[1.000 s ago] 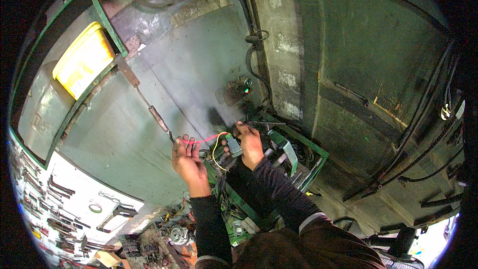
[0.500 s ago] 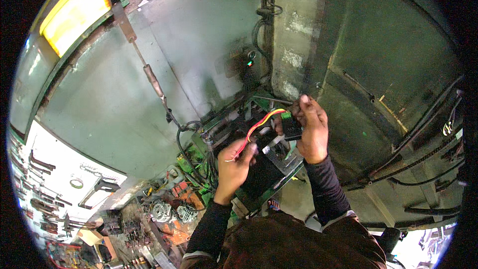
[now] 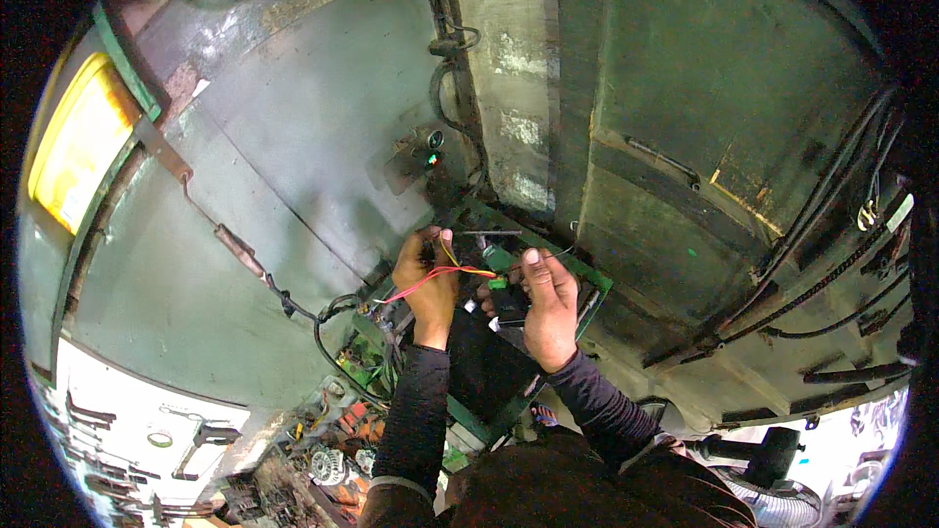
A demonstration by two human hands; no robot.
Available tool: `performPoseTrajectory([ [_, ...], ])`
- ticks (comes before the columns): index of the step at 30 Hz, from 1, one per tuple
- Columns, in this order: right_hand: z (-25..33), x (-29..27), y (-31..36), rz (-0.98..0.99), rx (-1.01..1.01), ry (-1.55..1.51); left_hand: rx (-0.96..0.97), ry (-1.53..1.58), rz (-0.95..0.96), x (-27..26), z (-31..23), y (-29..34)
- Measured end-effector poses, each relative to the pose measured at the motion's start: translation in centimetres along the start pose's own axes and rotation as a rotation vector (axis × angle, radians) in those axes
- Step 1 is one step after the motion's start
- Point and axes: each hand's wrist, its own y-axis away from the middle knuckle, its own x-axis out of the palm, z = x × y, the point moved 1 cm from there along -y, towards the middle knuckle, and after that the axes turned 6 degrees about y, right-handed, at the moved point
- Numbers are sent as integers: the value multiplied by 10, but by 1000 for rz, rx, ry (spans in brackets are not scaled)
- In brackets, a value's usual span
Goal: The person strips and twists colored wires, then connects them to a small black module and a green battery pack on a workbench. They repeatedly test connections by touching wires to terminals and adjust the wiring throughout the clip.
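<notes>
My left hand (image 3: 427,288) is closed in a pinch on a thin yellow wire (image 3: 448,252) that bends up to its fingertips. Red wires (image 3: 430,280) cross in front of that hand, their loose pale ends hanging out to the left. The wires run into a green connector (image 3: 499,284) on a small black part (image 3: 511,305). My right hand (image 3: 551,311) is closed round this black part, thumb up; its fingers are partly hidden. Beneath both hands lies a green metal frame (image 3: 469,422) with a dark flat surface inside.
Grey-green metal panels rise ahead and to the right. A rod linkage (image 3: 240,252) and black cable stand at left. Tools hang on a white board (image 3: 147,401); an alternator (image 3: 331,467) and other parts lie at lower left. Cables (image 3: 831,205) hang at right.
The view has shifted, and both hands appear further left. My left hand has moved up from the loose wire ends to the yellow wire. My right hand still holds the black part.
</notes>
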Motion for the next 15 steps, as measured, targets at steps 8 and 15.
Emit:
performPoseTrajectory([
  [8, -16, -2, -5, -63, 25, 73, 202, -113, 104, 6, 22, -4],
  [15, -9, 4, -8, -97, -78, 216, 90, -32, 139, 12, 25, -8],
])
